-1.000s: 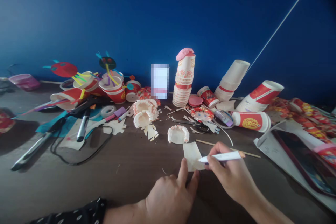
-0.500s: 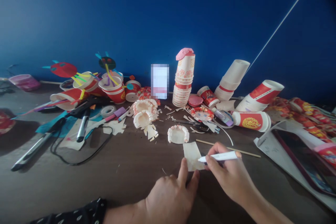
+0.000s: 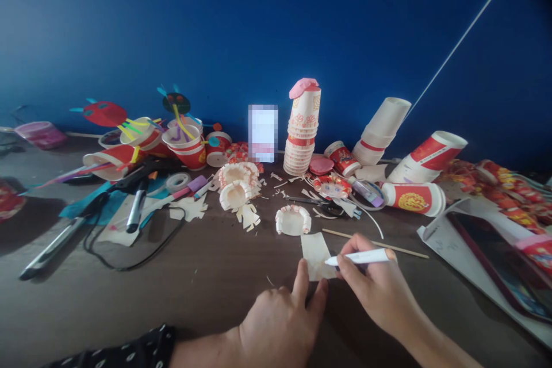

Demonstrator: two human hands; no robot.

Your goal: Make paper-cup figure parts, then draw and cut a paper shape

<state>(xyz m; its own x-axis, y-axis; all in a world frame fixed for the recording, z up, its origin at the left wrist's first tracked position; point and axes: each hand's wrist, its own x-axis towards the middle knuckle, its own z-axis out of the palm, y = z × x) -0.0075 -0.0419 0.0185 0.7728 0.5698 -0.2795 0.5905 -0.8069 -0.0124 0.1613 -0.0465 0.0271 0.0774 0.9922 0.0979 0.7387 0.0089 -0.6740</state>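
Observation:
A small off-white paper piece (image 3: 315, 250) lies on the dark table near the front middle. My left hand (image 3: 282, 319) rests at its lower left edge, index finger and thumb apart, pressing on or beside the paper. In my right hand (image 3: 375, 279) is a white marker (image 3: 364, 257) with an orange end, pinched between the fingers, its tip at the paper's right part. Just behind the paper sits a cut cup piece with a curled white rim (image 3: 293, 221). A thin wooden stick (image 3: 375, 242) lies behind my right hand.
A tall stack of paper cups (image 3: 302, 132) stands at the back, with scissors (image 3: 313, 201) and scraps before it. Caterpillar-like crafts in red cups (image 3: 185, 146) and pens are at the left. More cups (image 3: 416, 198) and a phone (image 3: 500, 264) lie at the right.

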